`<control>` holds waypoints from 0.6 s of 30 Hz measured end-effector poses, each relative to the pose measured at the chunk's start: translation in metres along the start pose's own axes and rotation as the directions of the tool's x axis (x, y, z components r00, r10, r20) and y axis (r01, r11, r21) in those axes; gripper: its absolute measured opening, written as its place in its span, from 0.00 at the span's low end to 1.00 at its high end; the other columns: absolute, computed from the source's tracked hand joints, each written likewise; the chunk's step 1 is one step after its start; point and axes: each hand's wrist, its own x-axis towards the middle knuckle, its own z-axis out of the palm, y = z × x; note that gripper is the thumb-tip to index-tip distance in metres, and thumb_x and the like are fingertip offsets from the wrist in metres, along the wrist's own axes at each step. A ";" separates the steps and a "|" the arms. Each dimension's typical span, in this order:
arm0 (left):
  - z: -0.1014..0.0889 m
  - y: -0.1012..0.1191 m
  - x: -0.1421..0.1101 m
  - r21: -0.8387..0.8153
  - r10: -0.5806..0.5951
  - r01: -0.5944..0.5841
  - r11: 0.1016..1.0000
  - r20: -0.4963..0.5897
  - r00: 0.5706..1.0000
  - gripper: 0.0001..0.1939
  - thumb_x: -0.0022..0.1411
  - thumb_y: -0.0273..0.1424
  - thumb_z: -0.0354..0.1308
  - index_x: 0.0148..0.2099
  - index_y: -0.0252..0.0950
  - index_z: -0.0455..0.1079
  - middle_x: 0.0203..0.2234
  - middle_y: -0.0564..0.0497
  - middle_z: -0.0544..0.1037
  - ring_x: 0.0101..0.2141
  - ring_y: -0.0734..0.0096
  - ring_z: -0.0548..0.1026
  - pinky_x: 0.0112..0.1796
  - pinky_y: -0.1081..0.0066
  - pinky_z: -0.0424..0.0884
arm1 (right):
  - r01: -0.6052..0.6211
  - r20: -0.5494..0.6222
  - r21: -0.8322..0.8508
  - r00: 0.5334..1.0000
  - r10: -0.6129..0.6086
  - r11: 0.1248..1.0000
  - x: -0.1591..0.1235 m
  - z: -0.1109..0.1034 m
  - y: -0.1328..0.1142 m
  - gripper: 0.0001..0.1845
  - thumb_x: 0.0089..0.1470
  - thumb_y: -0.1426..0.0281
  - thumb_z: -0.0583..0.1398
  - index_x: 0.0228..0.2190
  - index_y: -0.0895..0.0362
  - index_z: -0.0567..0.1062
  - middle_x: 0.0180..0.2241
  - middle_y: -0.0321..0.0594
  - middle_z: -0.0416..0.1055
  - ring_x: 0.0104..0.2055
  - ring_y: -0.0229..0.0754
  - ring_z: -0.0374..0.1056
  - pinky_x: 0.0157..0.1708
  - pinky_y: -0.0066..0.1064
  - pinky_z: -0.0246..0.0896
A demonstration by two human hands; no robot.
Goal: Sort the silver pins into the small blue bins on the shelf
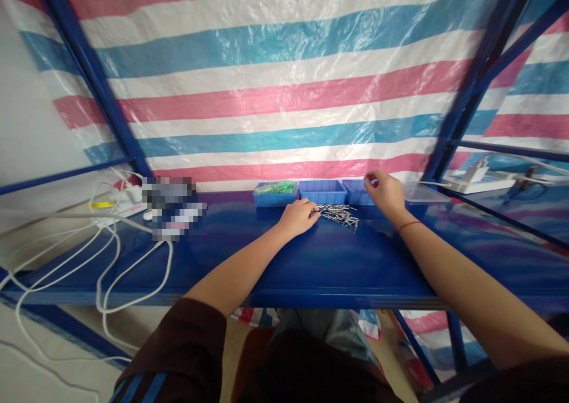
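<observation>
A small heap of several silver metal pins (340, 214) lies on the blue shelf (311, 261). My left hand (299, 216) rests at the heap's left edge, fingers curled and pinching at the pins. My right hand (386, 192) is raised over the right blue tray (358, 191), fingers pinched together on something too small to make out. Behind the heap stand three small blue trays in a row: the left tray (274, 193) holds green parts, the middle tray (322, 191) looks bare inside.
White cables (111, 261) loop over the shelf's left end beside a blurred-out object (173, 207). A clear plastic lid (424, 194) lies right of the trays. Blue frame posts (462, 112) stand at both sides. A striped tarp (284, 83) hangs behind.
</observation>
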 end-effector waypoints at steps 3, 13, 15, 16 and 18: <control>-0.001 0.000 -0.002 0.076 -0.019 0.014 0.997 0.069 0.997 0.12 0.61 0.36 0.50 0.42 0.40 0.72 0.41 0.48 0.73 0.43 0.62 0.71 0.42 0.65 0.67 | 0.004 0.010 -0.128 1.000 -0.003 0.992 0.001 0.002 0.015 0.14 0.48 0.69 0.55 0.36 0.59 0.75 0.36 0.49 0.74 0.35 0.49 0.68 0.33 0.36 0.59; 0.002 0.003 -0.001 0.054 -0.087 0.088 0.995 -0.011 0.996 0.12 0.64 0.32 0.45 0.37 0.38 0.70 0.37 0.47 0.73 0.40 0.63 0.71 0.41 0.64 0.66 | 0.214 0.351 0.180 0.898 -0.266 0.960 -0.011 0.009 -0.030 0.11 0.48 0.69 0.55 0.31 0.58 0.76 0.28 0.42 0.74 0.27 0.41 0.66 0.31 0.32 0.59; 0.004 0.000 0.003 -0.079 -0.129 0.124 0.989 -0.061 0.990 0.11 0.63 0.30 0.44 0.37 0.36 0.69 0.35 0.48 0.74 0.38 0.66 0.71 0.41 0.67 0.66 | 0.192 0.440 0.283 0.845 -0.305 0.940 -0.017 0.010 -0.040 0.11 0.47 0.69 0.57 0.32 0.58 0.77 0.28 0.40 0.75 0.27 0.40 0.66 0.31 0.32 0.59; 0.004 -0.001 0.004 -0.160 -0.145 0.131 0.978 -0.074 0.987 0.11 0.63 0.30 0.45 0.36 0.36 0.68 0.33 0.49 0.74 0.37 0.68 0.71 0.41 0.68 0.66 | 0.156 0.465 0.341 0.829 -0.310 0.927 -0.020 0.010 -0.046 0.11 0.46 0.68 0.58 0.32 0.58 0.77 0.28 0.40 0.75 0.27 0.39 0.66 0.31 0.32 0.60; 0.006 -0.003 0.008 -0.310 -0.167 0.132 0.942 -0.089 0.982 0.10 0.63 0.29 0.45 0.36 0.36 0.68 0.32 0.51 0.74 0.35 0.71 0.71 0.40 0.71 0.66 | 0.048 0.488 0.458 0.821 -0.296 0.888 -0.024 0.010 -0.056 0.13 0.46 0.65 0.60 0.33 0.58 0.77 0.28 0.40 0.75 0.28 0.39 0.66 0.31 0.32 0.61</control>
